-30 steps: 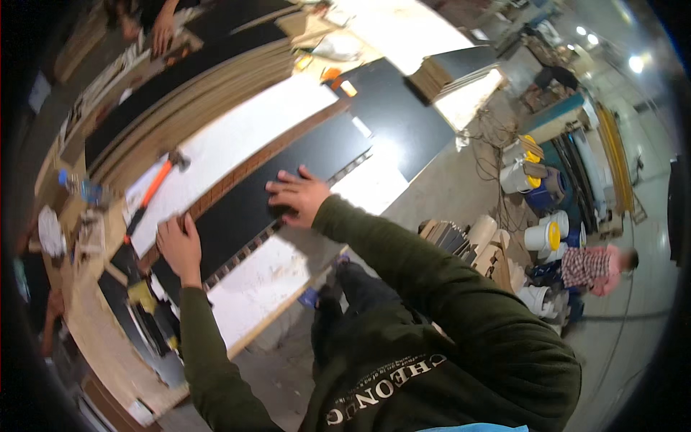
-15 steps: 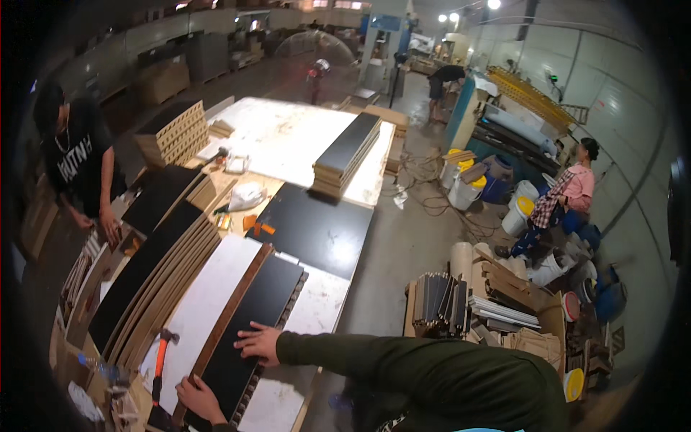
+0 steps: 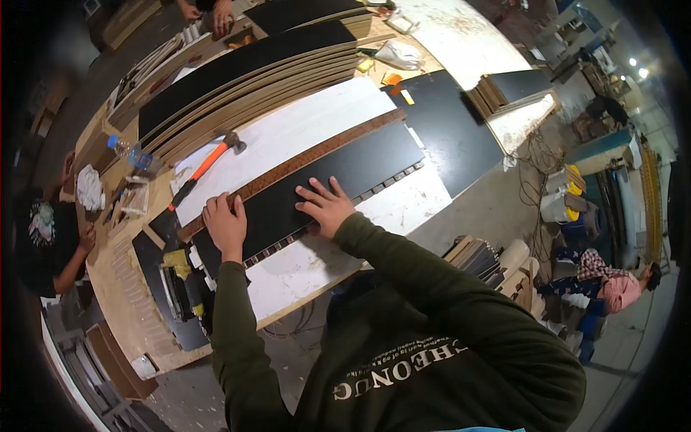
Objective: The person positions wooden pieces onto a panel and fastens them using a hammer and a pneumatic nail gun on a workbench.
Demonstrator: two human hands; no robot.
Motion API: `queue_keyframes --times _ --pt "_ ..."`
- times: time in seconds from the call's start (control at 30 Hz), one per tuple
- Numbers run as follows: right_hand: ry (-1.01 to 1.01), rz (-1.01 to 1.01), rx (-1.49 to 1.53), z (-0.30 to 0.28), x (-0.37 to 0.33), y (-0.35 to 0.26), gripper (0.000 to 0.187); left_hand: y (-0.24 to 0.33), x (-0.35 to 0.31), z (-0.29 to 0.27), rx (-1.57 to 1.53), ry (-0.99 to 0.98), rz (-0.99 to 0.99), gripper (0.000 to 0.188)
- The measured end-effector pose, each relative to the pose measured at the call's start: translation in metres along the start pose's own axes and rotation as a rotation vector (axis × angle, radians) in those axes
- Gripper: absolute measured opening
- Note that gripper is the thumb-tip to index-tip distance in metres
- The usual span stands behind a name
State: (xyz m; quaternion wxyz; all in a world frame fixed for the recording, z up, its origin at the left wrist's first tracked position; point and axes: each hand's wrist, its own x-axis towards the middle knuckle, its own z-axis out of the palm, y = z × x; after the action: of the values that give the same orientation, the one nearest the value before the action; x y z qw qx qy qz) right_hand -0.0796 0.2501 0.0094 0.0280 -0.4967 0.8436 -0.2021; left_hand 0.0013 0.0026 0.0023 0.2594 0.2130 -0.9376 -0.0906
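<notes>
Black panel: laid across the middle of the frame, the long dark panel (image 3: 270,212) is steadied from above by both hands at this moment.
Left hand: at centre left, the left hand (image 3: 226,222) is rested over the panel's near-left end, fingers close together, thumb held apart, nothing seen pinched.
Right hand: at centre, the right hand (image 3: 327,207) is spread across the panel, fingers fanned; its thumb is partly hidden.
Edges: the upper-left side is lined by a brown strip (image 3: 302,165), the lower-right side by a row of slotted blocks (image 3: 272,248); whether either is fastened cannot be told.
Progress: partway, it is judged; panel, strip and blocks are already lined up, but no sign of a finished joint can be made out.
Left over: a stack of boards (image 3: 252,92) is piled at upper left, apparently not yet worked on.
Tools: both are out of hand; the orange-handled hammer (image 3: 210,164) is laid on a white board (image 3: 288,129) left of centre, the nail gun (image 3: 176,263) set down at lower left on the counter (image 3: 119,288).
</notes>
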Motion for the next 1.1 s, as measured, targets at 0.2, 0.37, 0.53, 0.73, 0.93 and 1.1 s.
queue_keyframes --times 0.2,0.37,0.53,0.73,0.93,1.1 --pt "-0.136 -0.005 0.093 -0.016 0.016 -0.022 0.05 -0.002 -0.005 -0.003 0.002 -0.028 -0.041 0.027" --pt "-0.14 -0.128 0.096 0.004 0.021 -0.018 0.049 0.006 -0.003 -0.003 -0.001 -0.023 -0.027 0.027" --pt "-0.102 -0.132 0.066 0.002 0.027 -0.021 0.052 0.003 -0.001 -0.002 -0.005 -0.034 -0.034 0.027" --pt "-0.108 -0.083 0.051 0.014 0.029 -0.048 0.055 -0.003 -0.003 -0.003 -0.091 -0.027 -0.044 0.031" --pt "-0.067 -0.034 0.051 0.015 0.033 -0.061 0.05 -0.01 -0.027 -0.042 -1.115 0.2 -0.412 0.03" --pt "-0.049 0.02 0.092 0.012 0.033 -0.08 0.048 -0.024 -0.129 -0.135 -1.12 -0.02 -0.572 0.03"
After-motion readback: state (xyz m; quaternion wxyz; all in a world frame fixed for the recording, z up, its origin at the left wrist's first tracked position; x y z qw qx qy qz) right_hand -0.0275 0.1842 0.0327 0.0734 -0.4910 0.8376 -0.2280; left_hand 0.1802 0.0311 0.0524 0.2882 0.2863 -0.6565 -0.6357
